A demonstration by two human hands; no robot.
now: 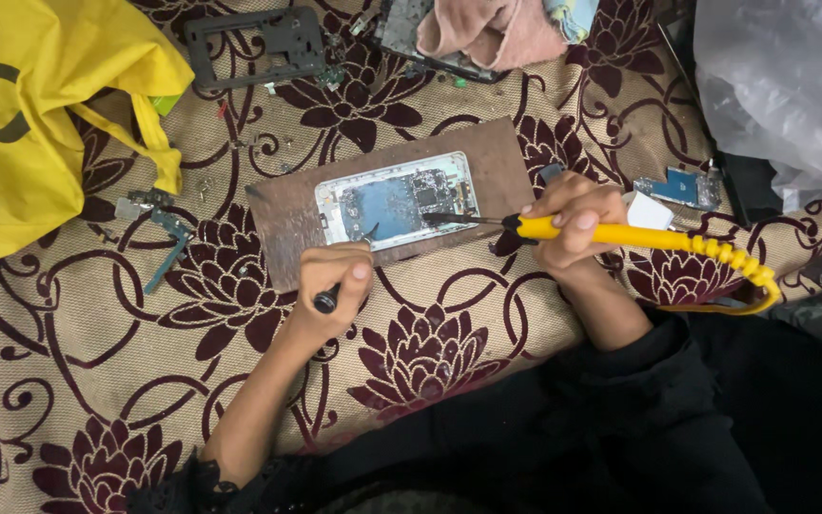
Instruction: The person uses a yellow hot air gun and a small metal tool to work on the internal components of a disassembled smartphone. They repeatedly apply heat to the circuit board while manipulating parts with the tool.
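An opened phone [398, 201] with its blue circuit board exposed lies on a brown board [497, 152] on the patterned cloth. My right hand [573, 221] grips a yellow soldering iron [620, 233], its dark tip resting on the right side of the phone's board. My left hand [333, 284] holds black tweezers [346, 274], their points touching the phone's lower edge. A yellow coiled cord [739, 266] trails from the iron to the right.
A yellow bag [21, 114] lies at the top left. A black phone frame [254, 43] and a pink cloth [492, 29] sit at the top. Small circuit parts [682, 186] and a flex cable [166, 243] are scattered about. Clear plastic [782, 86] fills the top right.
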